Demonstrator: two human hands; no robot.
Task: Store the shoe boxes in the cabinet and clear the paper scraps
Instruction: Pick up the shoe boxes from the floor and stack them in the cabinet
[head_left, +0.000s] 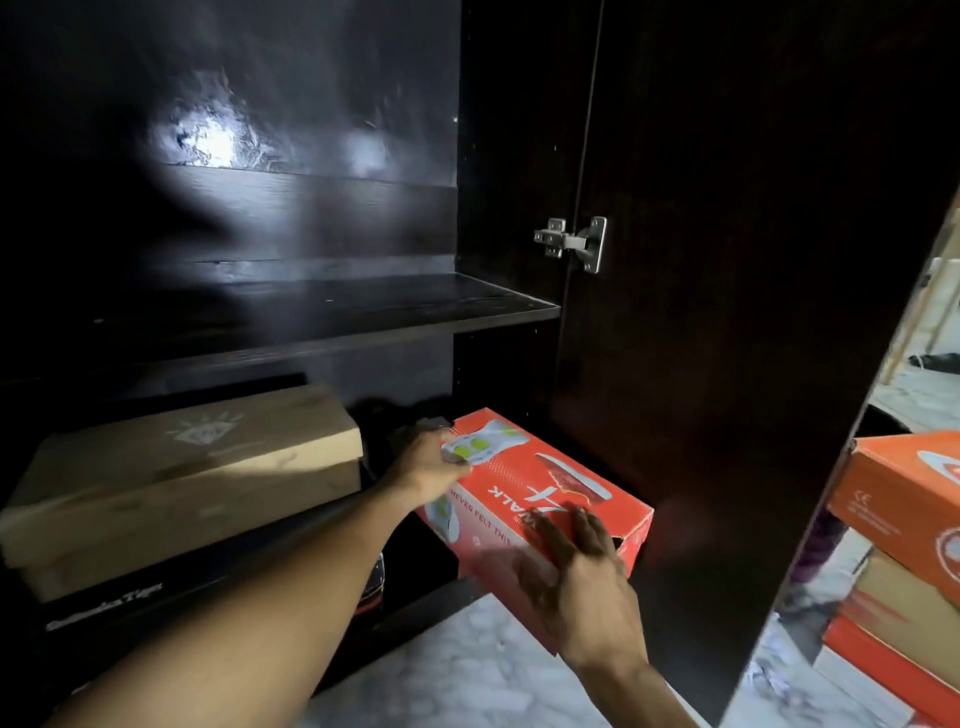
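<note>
An orange shoe box (540, 488) with white lettering lies partly inside the bottom compartment of a dark cabinet (498, 317), its near end sticking out over the floor. My left hand (431, 465) grips the box's far left edge. The flat palm of my right hand (582, 582) presses on the box's near end, fingers spread. To the left in the same compartment a tan box (182, 483) rests on a black box (114, 608). No paper scraps can be made out.
The cabinet door (727, 312) stands open at the right, with a metal hinge (574, 241). Beyond it a stack of orange and tan shoe boxes (904, 566) stands on the marble floor (467, 675). The shelf above holds nothing visible.
</note>
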